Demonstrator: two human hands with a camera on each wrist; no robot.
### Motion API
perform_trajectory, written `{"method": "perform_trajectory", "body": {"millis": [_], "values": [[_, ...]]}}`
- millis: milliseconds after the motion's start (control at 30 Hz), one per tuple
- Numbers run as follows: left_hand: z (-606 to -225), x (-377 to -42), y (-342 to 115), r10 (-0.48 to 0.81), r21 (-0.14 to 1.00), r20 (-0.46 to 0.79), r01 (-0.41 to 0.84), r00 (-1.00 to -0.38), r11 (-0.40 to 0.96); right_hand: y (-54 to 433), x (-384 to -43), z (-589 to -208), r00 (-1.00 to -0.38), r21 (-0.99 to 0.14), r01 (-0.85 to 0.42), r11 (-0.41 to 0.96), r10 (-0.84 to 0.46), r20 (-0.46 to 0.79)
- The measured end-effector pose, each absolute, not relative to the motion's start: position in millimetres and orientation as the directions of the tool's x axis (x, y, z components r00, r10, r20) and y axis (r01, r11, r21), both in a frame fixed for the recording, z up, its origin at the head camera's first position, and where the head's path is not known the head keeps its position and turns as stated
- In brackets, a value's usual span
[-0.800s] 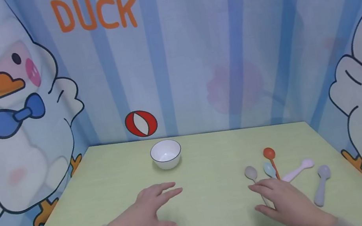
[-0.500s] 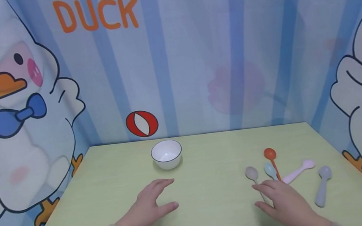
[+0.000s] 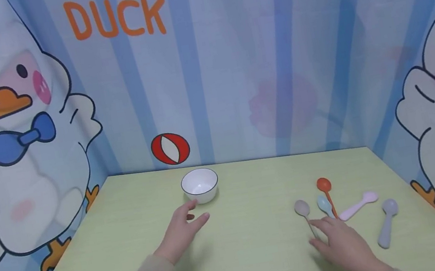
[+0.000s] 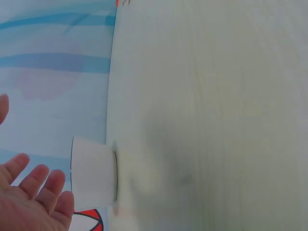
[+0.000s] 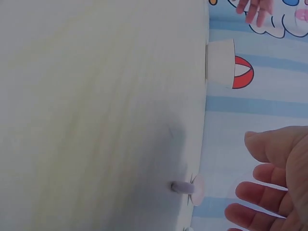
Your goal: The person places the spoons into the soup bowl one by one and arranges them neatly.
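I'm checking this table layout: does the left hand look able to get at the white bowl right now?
Probably yes: the left hand is empty and close to the white bowl, and nothing visible stands between them.

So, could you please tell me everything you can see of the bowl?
The bowl is round and white, with a thin dark rim, smooth curved sides and a glossy inside, perhaps enamel or ceramic. Nothing shows in it. It stands upright on the table, near the far edge and left of centre. The left hand is close in front; its fingertip overlaps the bowl's lower edge in the head view, but the right wrist view shows a gap between them.
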State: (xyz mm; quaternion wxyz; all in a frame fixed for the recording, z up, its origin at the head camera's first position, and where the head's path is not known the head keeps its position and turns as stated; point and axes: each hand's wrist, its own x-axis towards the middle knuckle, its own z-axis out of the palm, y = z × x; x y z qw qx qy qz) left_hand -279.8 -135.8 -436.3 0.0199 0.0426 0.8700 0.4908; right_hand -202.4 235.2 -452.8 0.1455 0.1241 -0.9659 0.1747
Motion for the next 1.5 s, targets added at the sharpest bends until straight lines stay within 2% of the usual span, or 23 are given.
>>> {"method": "perform_trajectory", "body": {"millis": [433, 900, 1200, 1500], "values": [[-446.1, -313.7, -132.6, -0.026, 0.913, -0.051, -0.057, -0.998, 0.404, 236.5, -219.9, -458.1, -0.970, -0.395, -0.197, 0.897, -0.118, 0.214], [-449.8, -346.8, -133.9, -0.104, 0.903, -0.107, -0.140, -0.989, 0.406, 234.9, -239.0, -462.0, -0.986, -0.416, -0.126, 0.900, -0.069, 0.151], [-459.1, -370.2, -131.1, -0.147, 0.891, -0.127, -0.178, -0.981, 0.418, 233.4, -247.1, -466.2, -0.995, -0.488, -0.087, 0.868, -0.054, 0.081], [-451.9, -382.2, -129.7, -0.151, 0.869, -0.143, -0.197, -0.978, 0.455, 236.3, -251.2, -469.2, -0.993, -0.440, -0.110, 0.891, -0.077, 0.092]]}}
